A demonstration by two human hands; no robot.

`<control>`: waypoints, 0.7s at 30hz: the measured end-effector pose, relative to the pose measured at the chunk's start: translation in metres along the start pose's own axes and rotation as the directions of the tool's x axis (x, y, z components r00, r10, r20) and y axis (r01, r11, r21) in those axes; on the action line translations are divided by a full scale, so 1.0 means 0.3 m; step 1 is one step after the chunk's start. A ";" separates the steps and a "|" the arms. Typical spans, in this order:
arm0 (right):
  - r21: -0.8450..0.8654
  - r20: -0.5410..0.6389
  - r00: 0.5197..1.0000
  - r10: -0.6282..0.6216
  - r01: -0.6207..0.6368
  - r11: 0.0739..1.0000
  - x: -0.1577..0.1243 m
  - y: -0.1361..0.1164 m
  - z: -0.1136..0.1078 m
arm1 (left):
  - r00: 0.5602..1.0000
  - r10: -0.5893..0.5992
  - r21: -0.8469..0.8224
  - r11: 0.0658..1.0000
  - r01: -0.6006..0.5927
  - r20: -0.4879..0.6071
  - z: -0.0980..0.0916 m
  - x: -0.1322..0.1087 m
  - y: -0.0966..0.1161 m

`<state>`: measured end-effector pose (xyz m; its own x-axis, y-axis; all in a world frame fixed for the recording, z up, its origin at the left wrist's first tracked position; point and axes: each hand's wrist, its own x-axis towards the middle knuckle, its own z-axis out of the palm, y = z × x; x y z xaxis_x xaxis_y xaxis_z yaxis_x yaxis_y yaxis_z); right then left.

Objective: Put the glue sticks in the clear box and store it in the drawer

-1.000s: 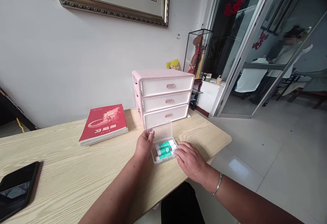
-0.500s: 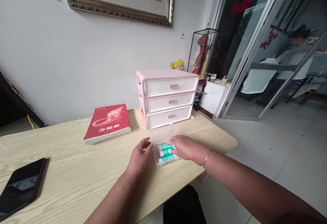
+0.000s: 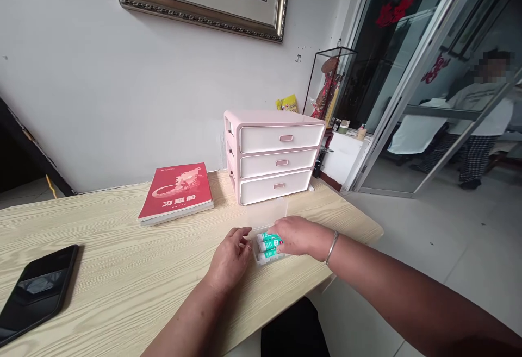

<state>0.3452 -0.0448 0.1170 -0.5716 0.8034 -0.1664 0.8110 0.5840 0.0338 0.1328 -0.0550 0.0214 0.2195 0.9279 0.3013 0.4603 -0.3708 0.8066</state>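
Note:
A clear plastic box [image 3: 258, 260] lies on the table with its transparent lid [image 3: 267, 213] folded back toward the drawers. Inside it, green-and-white glue sticks [image 3: 269, 245] lie side by side. My right hand [image 3: 299, 236] reaches over the box from the right, thumb and fingers bent around a glue stick; its palm hides the sticks' right ends. Beside the box's left wall is my left hand [image 3: 231, 254], open, fingers loosely curved and apart, holding nothing. Whether its fingertips touch the wall I cannot tell.
A pink drawer unit [image 3: 277, 161] with white fronts stands behind the box. A red book [image 3: 177, 191] lies to its left, and a black phone [image 3: 38, 292] at the table's left side. The table's edge [image 3: 293, 305] runs close in front. A person [image 3: 477, 107] stands behind the glass door.
The view has shifted slightly, so things sit a little further right. My left hand's fingers have straightened toward the box. My right hand stays over the glue sticks. The person behind the glass has moved.

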 end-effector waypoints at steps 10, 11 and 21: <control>-0.077 -0.003 0.997 0.072 -0.072 0.994 0.032 -0.041 -0.015 | 0.999 0.046 0.108 0.993 -0.047 0.011 0.004 -0.006 -0.005; -0.070 -0.016 0.997 0.075 -0.076 0.995 0.031 -0.040 -0.010 | 0.999 0.049 0.119 0.992 -0.050 0.015 0.003 -0.006 0.000; -0.108 0.056 0.998 0.022 -0.016 0.994 0.035 -0.054 -0.050 | 0.999 0.027 0.157 0.987 -0.034 0.043 -0.003 -0.006 0.020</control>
<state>0.3242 -0.0440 0.1293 -0.5460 0.8083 -0.2206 0.8018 0.5804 0.1422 0.1343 -0.0587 0.0263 0.2689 0.9150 0.3007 0.5821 -0.4031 0.7061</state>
